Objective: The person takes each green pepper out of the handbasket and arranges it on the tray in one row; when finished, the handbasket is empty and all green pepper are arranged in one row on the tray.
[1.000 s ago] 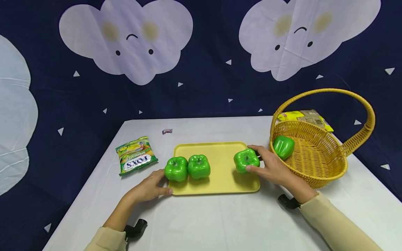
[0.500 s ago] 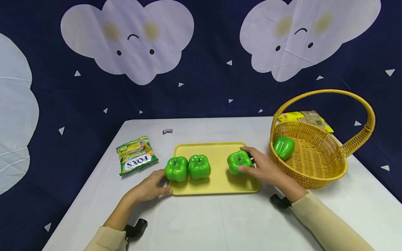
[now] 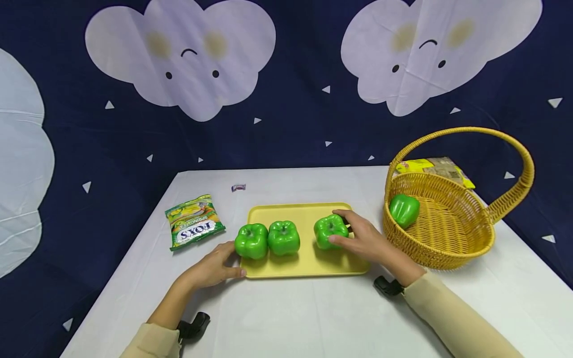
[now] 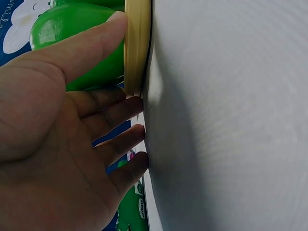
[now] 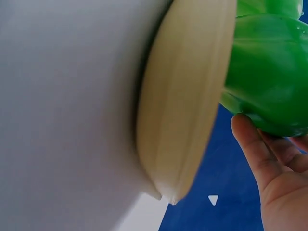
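Note:
In the head view, my right hand [image 3: 367,241] pinches a green bell pepper [image 3: 328,228] above the right part of a yellow tray [image 3: 309,267]. Two more green peppers, one left [image 3: 251,241] and one beside it [image 3: 284,238], stand on the tray's left side. My left hand [image 3: 210,268] lies at the tray's left end, its thumb by the near corner. The left wrist view shows that hand [image 4: 57,139] with extended fingers and the thumb on the tray rim [image 4: 137,43]. In the right wrist view, fingertips of my hand [image 5: 284,187] touch the pepper [image 5: 274,72].
A wicker basket [image 3: 447,248] on the right holds a green pepper [image 3: 405,211]. Behind it lies a yellow packet [image 3: 436,166]. A green Fox's packet [image 3: 194,222] is left of the tray, and a small wrapped piece [image 3: 238,187] lies farther back.
My right hand has moved left over the tray with the pepper, closer to the other two. My left hand has stayed in place.

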Action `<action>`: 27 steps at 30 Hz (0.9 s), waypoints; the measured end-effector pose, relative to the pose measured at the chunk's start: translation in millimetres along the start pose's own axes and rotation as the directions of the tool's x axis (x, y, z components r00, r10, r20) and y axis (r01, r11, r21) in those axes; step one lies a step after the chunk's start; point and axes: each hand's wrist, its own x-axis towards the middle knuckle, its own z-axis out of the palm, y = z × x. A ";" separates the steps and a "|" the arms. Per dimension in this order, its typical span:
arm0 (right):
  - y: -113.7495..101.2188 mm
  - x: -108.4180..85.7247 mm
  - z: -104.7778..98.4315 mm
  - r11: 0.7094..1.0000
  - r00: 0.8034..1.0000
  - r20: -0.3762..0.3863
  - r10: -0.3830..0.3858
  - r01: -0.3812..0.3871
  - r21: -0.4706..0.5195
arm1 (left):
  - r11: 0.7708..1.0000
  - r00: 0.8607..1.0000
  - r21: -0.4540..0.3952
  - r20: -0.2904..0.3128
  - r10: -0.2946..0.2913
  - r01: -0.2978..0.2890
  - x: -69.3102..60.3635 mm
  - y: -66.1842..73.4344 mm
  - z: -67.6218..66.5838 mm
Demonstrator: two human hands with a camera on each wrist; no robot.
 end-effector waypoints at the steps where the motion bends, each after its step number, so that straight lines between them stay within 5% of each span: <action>1: -0.7 0.7 1.1 1.000 1.000 0.002 0.000 0.000 -0.001 | 1.000 1.000 0.002 -0.001 0.001 -0.001 0.0 0.0 -0.1; 27: -17.6 13.8 18.5 0.999 0.999 0.016 0.034 -0.034 -0.005 | 1.000 1.000 0.019 0.004 0.017 -0.017 -0.9 0.6 -0.9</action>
